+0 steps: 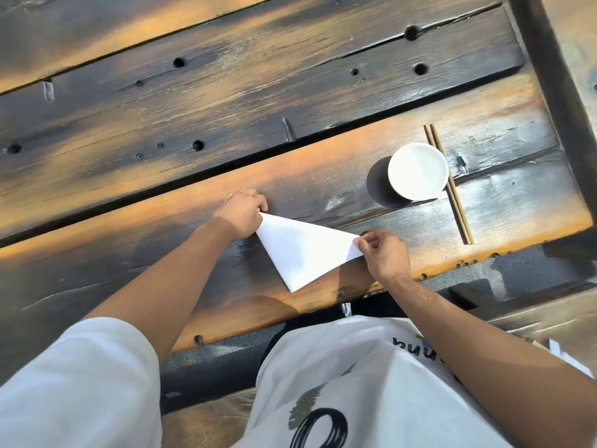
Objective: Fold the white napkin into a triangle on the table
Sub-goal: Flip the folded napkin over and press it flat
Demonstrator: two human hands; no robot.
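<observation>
Napkin (303, 250) lies on the table (129, 189) as a triangle, long edge running between both hands. Left hand (240, 215) pinches the far corner, and right hand (382, 250) pinches the near-right corner.

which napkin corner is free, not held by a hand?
The near corner of the white triangular paper napkin, at the table edge. The left hand pinches the far-left corner and the right hand the right one.
</observation>
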